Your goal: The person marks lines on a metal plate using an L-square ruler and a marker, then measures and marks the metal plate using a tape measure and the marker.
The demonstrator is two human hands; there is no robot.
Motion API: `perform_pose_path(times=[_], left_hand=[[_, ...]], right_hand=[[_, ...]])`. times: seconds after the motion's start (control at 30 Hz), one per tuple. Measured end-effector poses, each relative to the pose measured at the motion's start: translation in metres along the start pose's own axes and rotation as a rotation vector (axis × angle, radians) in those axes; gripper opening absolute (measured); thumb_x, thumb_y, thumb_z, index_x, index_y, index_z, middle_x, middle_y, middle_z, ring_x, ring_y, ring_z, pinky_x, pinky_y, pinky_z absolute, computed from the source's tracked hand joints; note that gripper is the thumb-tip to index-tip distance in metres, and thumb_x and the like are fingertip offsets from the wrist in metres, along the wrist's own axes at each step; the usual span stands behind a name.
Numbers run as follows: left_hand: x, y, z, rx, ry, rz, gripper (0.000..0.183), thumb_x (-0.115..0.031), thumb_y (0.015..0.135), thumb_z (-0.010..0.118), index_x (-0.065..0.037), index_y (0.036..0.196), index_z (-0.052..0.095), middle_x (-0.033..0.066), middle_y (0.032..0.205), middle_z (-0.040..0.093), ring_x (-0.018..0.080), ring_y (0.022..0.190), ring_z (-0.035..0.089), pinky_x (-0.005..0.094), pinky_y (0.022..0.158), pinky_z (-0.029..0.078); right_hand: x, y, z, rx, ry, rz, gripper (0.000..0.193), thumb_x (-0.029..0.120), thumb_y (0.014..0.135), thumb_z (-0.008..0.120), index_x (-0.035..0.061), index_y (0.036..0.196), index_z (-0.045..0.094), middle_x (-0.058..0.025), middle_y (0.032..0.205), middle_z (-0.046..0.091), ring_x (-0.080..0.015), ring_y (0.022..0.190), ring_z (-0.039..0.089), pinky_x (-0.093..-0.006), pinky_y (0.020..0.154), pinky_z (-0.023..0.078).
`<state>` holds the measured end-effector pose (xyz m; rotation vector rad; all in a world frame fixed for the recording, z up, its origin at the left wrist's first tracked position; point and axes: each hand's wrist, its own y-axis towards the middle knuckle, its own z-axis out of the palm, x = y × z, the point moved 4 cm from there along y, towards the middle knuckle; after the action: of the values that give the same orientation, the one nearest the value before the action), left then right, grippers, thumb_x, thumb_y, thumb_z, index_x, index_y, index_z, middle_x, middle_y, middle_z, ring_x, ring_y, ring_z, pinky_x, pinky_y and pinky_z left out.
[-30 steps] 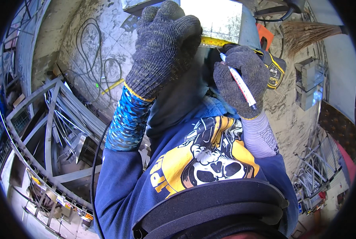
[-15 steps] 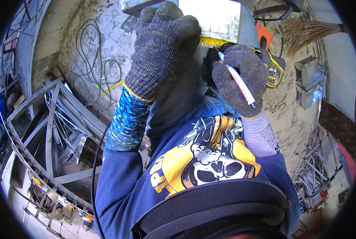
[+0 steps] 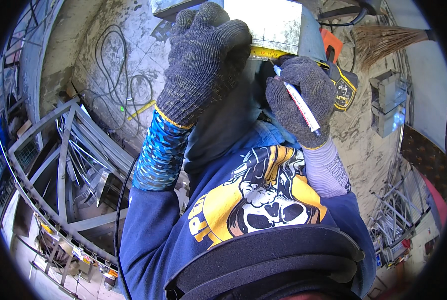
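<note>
A bright metal piece [image 3: 271,27] with a flat top lies at the upper middle, with faint lines near its front edge. Along that edge runs a yellow tape measure blade [image 3: 269,53]. My left hand [image 3: 208,62], in a dark knit glove, is closed at the blade's left end; its fingertips are partly hidden. In my gloved right hand [image 3: 303,95] is a white marker pen [image 3: 301,107], its tip pointing at the blade. The black and yellow tape measure case [image 3: 344,89] sits against the far side of that hand.
An orange-handled tool [image 3: 332,44] and a straw broom [image 3: 383,42] lie at the upper right. Shiny metal boxes [image 3: 388,102] stand on the right. A cable [image 3: 103,75] coils on the floor at left, near a metal frame [image 3: 66,165] with steel lengths.
Almost nothing differs. The right hand and the pen have shifted very slightly left; the tape and metal piece stay in place.
</note>
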<state>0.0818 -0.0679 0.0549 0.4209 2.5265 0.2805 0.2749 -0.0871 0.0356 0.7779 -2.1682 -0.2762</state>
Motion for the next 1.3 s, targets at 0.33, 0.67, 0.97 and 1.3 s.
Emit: perform_pose_path(times=[0.33,0.67,0.97,1.3], left_hand=[[-0.0007,0.0,-0.0012,-0.007,-0.004,0.01,0.02,-0.011,0.079,0.079,-0.009,0.098,0.073,0.0142,0.1,0.066,0.0361,0.093,0.065,0.0452,0.081,0.052],[-0.0007,-0.0009,-0.0007,0.006,-0.014,-0.011,0.02,-0.012,0.08,0.078,-0.008,0.099,0.074,0.0148,0.101,0.066,0.0363,0.095,0.065,0.0448,0.082,0.053],[-0.0014,0.001,-0.0013,0.018,-0.001,-0.022,0.017,-0.011,0.081,0.078,-0.009,0.097,0.073,0.0147,0.1,0.065,0.0361,0.095,0.064,0.0449,0.083,0.051],[-0.0027,0.0004,-0.0038,-0.021,0.01,-0.008,0.019,-0.011,0.08,0.078,-0.008,0.098,0.073,0.0143,0.1,0.065,0.0369,0.095,0.063,0.0462,0.083,0.051]], right_hand=[[0.0014,-0.0028,-0.0012,-0.005,-0.04,-0.012,0.029,0.02,0.082,0.08,0.0069,0.104,0.068,-0.0135,0.099,0.069,-0.038,0.096,0.068,-0.0512,0.09,0.054],[-0.0005,-0.0031,-0.0003,-0.015,-0.01,0.015,0.029,0.021,0.082,0.08,0.0056,0.103,0.068,-0.0141,0.098,0.069,-0.0377,0.096,0.068,-0.0509,0.089,0.054],[0.0006,-0.0018,0.0011,-0.019,-0.087,-0.009,0.028,0.024,0.081,0.079,0.0058,0.099,0.068,-0.0142,0.095,0.068,-0.0372,0.092,0.067,-0.0497,0.085,0.053],[0.0028,0.0024,-0.0015,-0.023,-0.062,-0.015,0.029,0.024,0.079,0.08,0.005,0.098,0.067,-0.0154,0.093,0.067,-0.0386,0.089,0.067,-0.0505,0.081,0.054]])
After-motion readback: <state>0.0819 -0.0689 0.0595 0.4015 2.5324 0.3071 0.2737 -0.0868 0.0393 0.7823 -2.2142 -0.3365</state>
